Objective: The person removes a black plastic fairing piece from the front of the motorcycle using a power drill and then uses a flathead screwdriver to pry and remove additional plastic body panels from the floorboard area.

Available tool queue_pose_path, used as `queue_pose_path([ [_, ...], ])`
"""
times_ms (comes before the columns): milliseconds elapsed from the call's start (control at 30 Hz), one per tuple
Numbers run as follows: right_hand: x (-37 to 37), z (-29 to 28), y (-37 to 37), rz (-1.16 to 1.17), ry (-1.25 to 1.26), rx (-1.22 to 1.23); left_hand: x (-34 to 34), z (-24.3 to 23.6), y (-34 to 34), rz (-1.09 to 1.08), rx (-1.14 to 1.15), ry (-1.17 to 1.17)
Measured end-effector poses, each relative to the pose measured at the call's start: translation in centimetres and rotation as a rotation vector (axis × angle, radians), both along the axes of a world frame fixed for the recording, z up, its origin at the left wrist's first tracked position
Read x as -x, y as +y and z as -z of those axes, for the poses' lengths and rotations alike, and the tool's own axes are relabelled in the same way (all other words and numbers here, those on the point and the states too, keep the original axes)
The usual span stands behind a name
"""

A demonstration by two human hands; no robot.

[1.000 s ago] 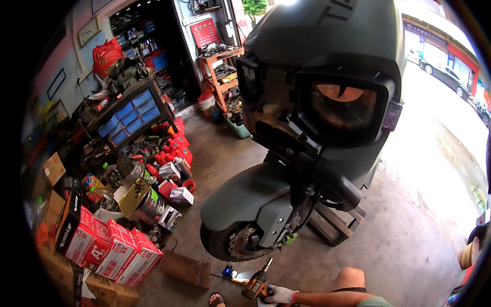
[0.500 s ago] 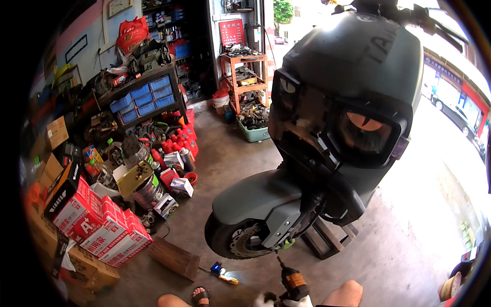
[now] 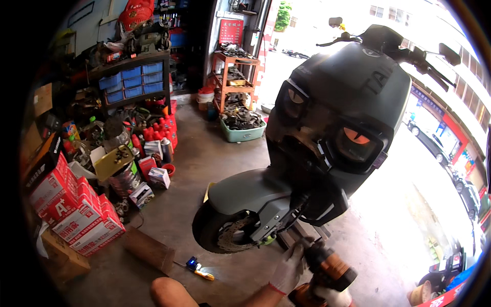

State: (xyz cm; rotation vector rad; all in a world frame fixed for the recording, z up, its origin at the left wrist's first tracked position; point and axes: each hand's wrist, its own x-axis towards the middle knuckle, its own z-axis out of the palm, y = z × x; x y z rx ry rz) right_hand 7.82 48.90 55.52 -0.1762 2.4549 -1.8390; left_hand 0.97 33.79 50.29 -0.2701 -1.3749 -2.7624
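Note:
My left hand [image 3: 289, 267], in a white glove, is raised below the front axle with its fingers closed around the metal nose of an orange-and-black cordless power tool [image 3: 330, 267]. My right hand [image 3: 335, 295], also gloved, grips that tool's handle above the orange-and-black battery. Just beyond them is the grey scooter's front wheel [image 3: 204, 227], with brake disc [image 3: 230, 233], fork cover and bolts, under the grey fender [image 3: 240, 192]. A small lit blue-and-yellow work light [image 3: 203, 275] lies on the floor left of my hands.
A wooden block [image 3: 151, 248] lies at left beside red-and-white cartons [image 3: 76, 215], bottles and loose parts. A parts bin [image 3: 243, 134] and orange shelf stand behind. A wooden stand [image 3: 319, 227] is under the scooter. The bright street with parked cars [image 3: 432, 143] is at right.
The tool has moved up and right toward the axle, with my left hand now at its nose. My view has tilted, showing more handlebar and street.

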Motion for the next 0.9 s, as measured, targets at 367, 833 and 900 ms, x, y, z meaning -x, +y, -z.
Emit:
queue_pose_path([
  [367, 8.4, -22.3, -1.1, -0.156, 0.070, -0.330, 9.0, -12.8, -0.3, 0.214, -0.394, -0.059],
  [833, 17.0, -28.2, -6.5, -0.258, -0.050, -0.466, 15.7, -14.1, -1.9, 0.231, -0.629, -0.128],
  [900, 18.4, -29.6, -6.6, -0.214, -0.159, -0.544, 15.4, -13.5, -2.6, 0.189, -0.507, -0.081],
])
